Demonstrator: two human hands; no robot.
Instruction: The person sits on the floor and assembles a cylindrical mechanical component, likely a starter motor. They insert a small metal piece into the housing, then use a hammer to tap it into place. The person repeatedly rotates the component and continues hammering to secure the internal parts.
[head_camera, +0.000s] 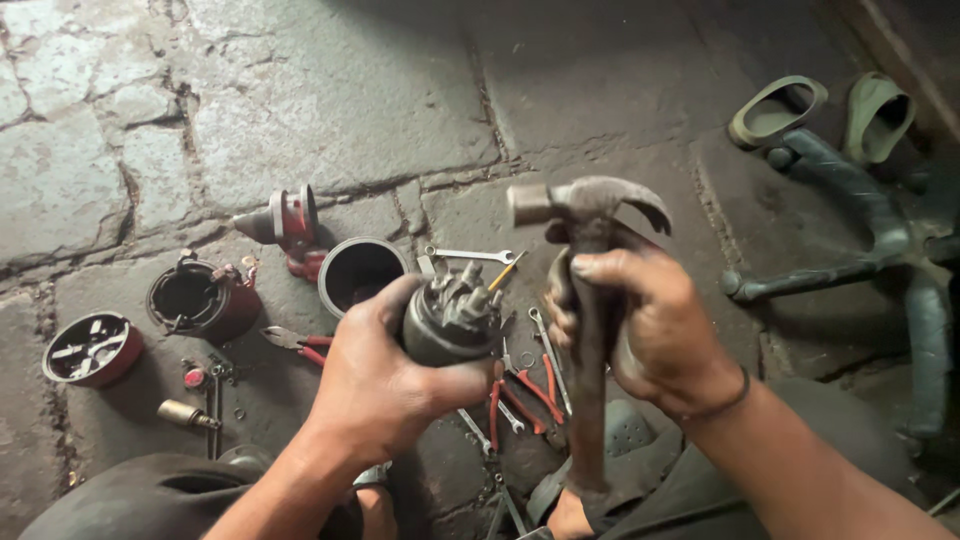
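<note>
My left hand (385, 375) grips a dark round motor part (452, 318) with metal terminals sticking up from its top. My right hand (650, 325) is closed around the shaft of a rusty claw hammer (590, 215), just below the head, with the handle pointing down toward my lap. The hammer head sits a little to the right of and above the motor part, apart from it. Both are held above the stone floor.
On the stone floor (330, 90) lie a black cylinder housing (360, 272), a red motor piece (288, 225), a red housing (200, 298), a red bowl of small parts (92, 350), wrenches (470, 256), red-handled pliers (520, 395). A green chair base (860, 220) stands right.
</note>
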